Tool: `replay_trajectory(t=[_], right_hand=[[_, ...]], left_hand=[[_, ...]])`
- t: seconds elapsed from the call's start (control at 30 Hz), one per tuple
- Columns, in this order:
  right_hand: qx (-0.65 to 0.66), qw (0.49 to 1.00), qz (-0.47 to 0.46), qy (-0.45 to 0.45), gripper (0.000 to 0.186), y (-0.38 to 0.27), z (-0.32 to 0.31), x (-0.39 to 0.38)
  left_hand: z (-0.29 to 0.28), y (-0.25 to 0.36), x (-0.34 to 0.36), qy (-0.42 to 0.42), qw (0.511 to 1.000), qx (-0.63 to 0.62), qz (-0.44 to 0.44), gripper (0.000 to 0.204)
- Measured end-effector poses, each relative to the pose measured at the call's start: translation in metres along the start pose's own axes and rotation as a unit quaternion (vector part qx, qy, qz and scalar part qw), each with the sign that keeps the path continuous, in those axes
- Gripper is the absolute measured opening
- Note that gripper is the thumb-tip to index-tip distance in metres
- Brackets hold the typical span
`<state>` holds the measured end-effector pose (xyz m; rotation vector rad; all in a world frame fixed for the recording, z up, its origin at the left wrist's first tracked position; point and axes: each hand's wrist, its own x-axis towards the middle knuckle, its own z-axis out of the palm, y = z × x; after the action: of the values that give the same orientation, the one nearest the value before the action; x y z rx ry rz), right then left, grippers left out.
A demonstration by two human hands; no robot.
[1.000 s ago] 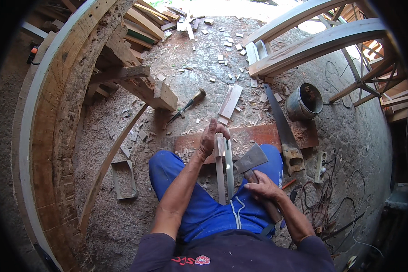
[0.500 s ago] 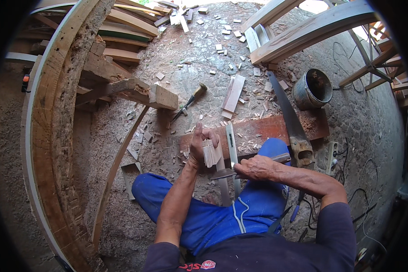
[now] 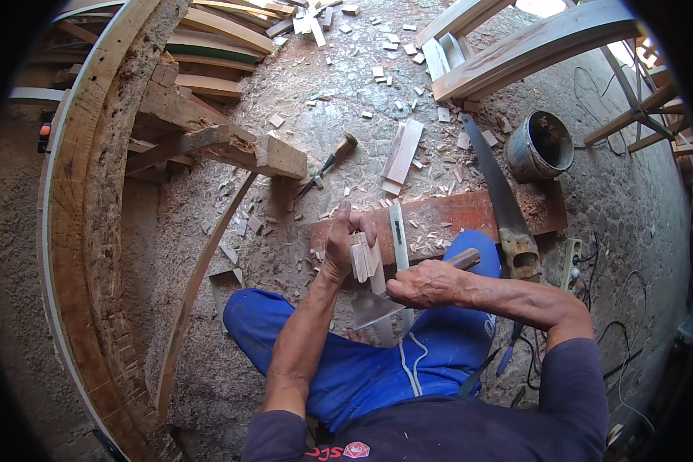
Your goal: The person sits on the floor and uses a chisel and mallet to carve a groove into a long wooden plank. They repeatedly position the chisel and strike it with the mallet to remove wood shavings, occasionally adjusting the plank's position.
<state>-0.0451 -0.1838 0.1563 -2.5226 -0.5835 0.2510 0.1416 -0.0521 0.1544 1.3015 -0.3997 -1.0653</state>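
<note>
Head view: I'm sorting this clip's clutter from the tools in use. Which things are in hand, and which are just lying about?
In hand:
left hand grips the small wood piece
right hand holds the hatchet, its blade low against that piece

Lying about:
handsaw
chisel
metal bucket
reddish plank
offcuts

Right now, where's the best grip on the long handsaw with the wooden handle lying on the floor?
Grip the long handsaw by its wooden handle, coming from the person's side: the handle is the near end, resting on the reddish plank, and the blade runs away toward the metal bucket.
</note>
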Motion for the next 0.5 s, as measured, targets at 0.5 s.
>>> replay_trajectory(t=[0.5], right_hand=[[0.020,0.998,0.054,-0.022,0.021,0.021,0.016,-0.013]], left_hand=[[0.004,-0.001,0.004,0.000,1.000,0.009,-0.001,0.079]])
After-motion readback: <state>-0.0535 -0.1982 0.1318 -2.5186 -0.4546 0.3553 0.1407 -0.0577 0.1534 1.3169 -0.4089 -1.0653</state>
